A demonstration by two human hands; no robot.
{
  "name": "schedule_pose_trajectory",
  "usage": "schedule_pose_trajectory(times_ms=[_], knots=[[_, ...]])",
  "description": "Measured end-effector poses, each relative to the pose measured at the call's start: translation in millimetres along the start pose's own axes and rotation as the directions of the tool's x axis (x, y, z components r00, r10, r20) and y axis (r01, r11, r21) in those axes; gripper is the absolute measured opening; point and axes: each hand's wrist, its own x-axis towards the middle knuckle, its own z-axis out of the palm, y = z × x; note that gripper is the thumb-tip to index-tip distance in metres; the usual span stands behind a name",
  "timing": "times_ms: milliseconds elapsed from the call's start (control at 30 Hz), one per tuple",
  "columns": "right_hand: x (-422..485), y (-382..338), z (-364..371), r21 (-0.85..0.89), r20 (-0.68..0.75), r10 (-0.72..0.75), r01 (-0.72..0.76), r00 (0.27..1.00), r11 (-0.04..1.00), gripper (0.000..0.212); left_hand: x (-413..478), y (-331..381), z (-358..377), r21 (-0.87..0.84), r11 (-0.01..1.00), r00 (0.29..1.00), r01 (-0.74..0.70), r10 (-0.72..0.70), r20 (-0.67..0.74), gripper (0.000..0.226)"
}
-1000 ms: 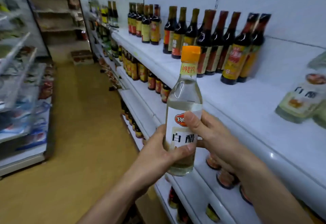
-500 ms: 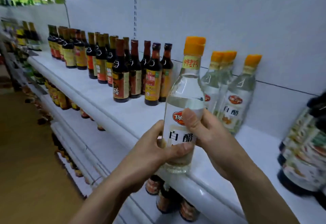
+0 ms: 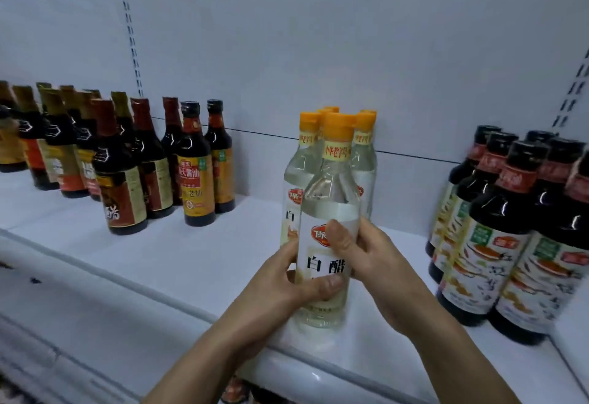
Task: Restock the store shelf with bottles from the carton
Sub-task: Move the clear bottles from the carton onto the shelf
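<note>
- Holding one clear bottle between them, both hands are wrapped around its lower half: the left hand grips from the left with its thumb across the label, and the right hand grips from the right with its thumb pressed on the red logo.
- That bottle stands upright, long axis vertical, orange cap on top, label facing the camera; its base is at the front part of the white shelf, though whether it touches cannot be told.
- Just beyond the hands, three more clear bottles with orange caps stand upright, largely hidden behind the held one; only the cap tip of the rearmost shows.
- Right of the right hand stands a cluster of dark bottles with black caps; about six can be counted, and the outermost are cut off by the frame edge.
- Left of the left hand, well apart, a bigger group of dark brown bottles stands in rows; about a dozen show, overlapping and blurred, so the count is uncertain.
- Below the forearms, tops of bottles on a lower shelf peek out, mostly hidden.
</note>
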Motion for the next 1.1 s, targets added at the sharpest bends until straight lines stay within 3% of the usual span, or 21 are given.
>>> schedule_pose_trajectory(times_ms=[500, 633, 767, 1000, 1100], knots=[[13.7, 18.8, -4.9, -0.049, -0.164, 0.022, -0.030, 0.986, 0.998, 0.051, 48.0, -13.4, -10.7, 0.033, 0.998, 0.985, -0.052, 0.045, 0.169, 0.043], [17.4, 29.1, -12.7, -0.068, -0.229, 0.062, -0.080, 0.971, 0.994, 0.053, 60.0, -13.6, -2.9, 0.107, 0.992, 0.988, -0.073, 0.057, 0.141, 0.043], [20.6, 43.2, -15.5, -0.243, -0.306, 0.082, -0.162, 0.948, 0.956, 0.066, 70.5, -15.9, 2.9, 0.211, 0.970, 0.989, -0.117, 0.095, 0.112, 0.048], [23.3, 49.2, -17.8, -0.298, -0.380, 0.106, -0.230, 0.919, 0.927, 0.051, 65.9, -24.4, -7.5, 0.430, 0.895, 0.991, -0.121, 0.132, 0.005, 0.049], [26.9, 51.3, -17.8, -0.316, -0.399, 0.112, -0.251, 0.910, 0.915, 0.053, 64.9, -19.5, -19.6, 0.511, 0.852, 0.967, -0.116, 0.214, -0.137, 0.026]])
